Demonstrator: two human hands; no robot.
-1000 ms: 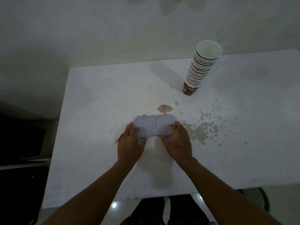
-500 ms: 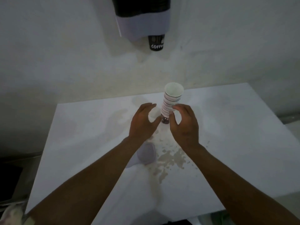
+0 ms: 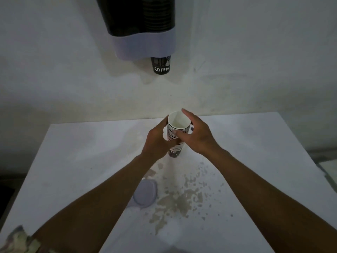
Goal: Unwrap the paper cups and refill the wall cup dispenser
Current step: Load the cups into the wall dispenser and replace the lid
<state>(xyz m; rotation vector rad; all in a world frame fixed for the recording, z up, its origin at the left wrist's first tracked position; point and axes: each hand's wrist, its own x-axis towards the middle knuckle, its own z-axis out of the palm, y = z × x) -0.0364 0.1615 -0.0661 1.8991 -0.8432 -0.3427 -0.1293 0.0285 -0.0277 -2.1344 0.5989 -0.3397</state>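
A stack of striped paper cups (image 3: 176,128) stands upright near the back middle of the white table (image 3: 255,152), its open white mouth facing me. My left hand (image 3: 157,141) wraps the stack's left side. My right hand (image 3: 196,135) grips its right side, thumb across the front and fingers over the rim. On the wall above hangs the cup dispenser (image 3: 144,28), dark on top with a pale lower band. A black cup marked COFFEE (image 3: 160,65) pokes out of its bottom.
A pale lavender plastic lid (image 3: 145,194) lies flat on the table under my left forearm. Brown stains and flecks (image 3: 182,198) spread over the table's near middle. A bit of patterned cloth (image 3: 18,240) shows at the bottom left corner.
Both hands left the lavender lid on the table, reached up to the cup stack and closed around it. My view tilted upward, bringing the dispenser into sight.
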